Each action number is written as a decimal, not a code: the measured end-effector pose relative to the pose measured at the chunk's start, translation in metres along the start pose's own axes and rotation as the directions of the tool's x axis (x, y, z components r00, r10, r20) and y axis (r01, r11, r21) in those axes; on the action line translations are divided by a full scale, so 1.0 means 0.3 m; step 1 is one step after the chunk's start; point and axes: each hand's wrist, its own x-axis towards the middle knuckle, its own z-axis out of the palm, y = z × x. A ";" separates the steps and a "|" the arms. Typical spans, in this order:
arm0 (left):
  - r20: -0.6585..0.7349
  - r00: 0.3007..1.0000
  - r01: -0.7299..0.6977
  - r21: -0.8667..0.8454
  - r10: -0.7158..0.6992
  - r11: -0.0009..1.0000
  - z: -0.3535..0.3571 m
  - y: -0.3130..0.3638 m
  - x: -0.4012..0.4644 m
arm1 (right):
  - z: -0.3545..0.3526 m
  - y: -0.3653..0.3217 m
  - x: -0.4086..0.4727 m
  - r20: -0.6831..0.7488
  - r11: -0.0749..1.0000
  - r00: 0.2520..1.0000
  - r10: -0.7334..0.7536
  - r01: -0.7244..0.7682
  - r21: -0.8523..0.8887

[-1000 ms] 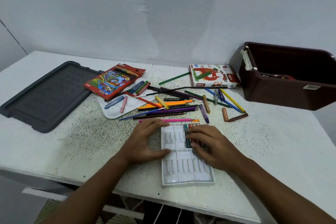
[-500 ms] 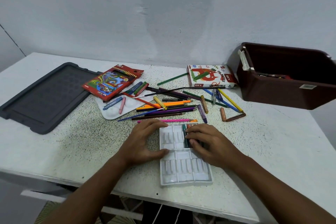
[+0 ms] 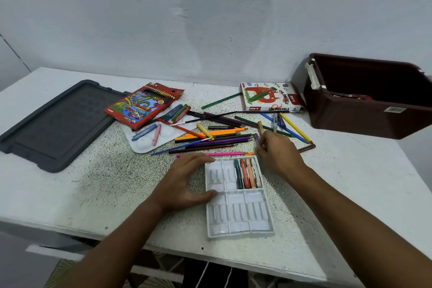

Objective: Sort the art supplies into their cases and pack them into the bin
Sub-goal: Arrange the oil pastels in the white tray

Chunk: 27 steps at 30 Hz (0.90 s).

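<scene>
The right hand [image 3: 279, 155] curls its grip round a purple crayon [image 3: 256, 138] at the edge of the pencil pile [image 3: 215, 138]. The left hand [image 3: 187, 181] lies spread, fingers and thumb pressing the white tray's [image 3: 238, 215] left rim. Four crayons [image 3: 247, 173] sit in the tray's far right slot. White speckled surface [image 3: 93, 189], pale wall behind — two boxes, red [image 3: 143, 104] and white [image 3: 271, 97], one brown bin [image 3: 364, 110] far right

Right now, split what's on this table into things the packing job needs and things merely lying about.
Job:
white plastic pastel tray
oil pastels box
red pencil case
loose coloured pencils
brown plastic bin
purple crayon at right hand

Lying about:
dark grey lid
</scene>
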 end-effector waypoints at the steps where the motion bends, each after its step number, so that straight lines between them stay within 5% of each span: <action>1: 0.002 1.000 0.003 -0.003 -0.003 1.000 -0.001 0.000 0.000 | 0.001 -0.002 -0.001 -0.004 1.000 1.000 0.006 -0.006 -0.001; 14: -0.014 1.000 0.009 -0.037 -0.009 0.999 -0.005 0.000 -0.002 | -0.032 0.045 -0.014 -0.105 1.000 0.994 0.001 -0.004 -0.028; 17: -0.009 1.000 0.009 -0.036 -0.009 0.999 -0.005 0.001 -0.001 | -0.067 0.068 -0.034 -0.145 0.991 0.982 -0.124 0.129 0.025; 21: -0.007 1.000 0.014 -0.033 -0.014 0.999 -0.004 0.001 -0.001 | -0.086 0.026 -0.089 -0.215 0.888 0.869 -0.445 0.459 0.014; 27: -0.011 1.000 0.021 -0.016 -0.021 1.000 -0.004 0.000 0.000 | -0.021 -0.021 -0.132 -0.014 0.799 0.800 -0.600 0.599 -0.046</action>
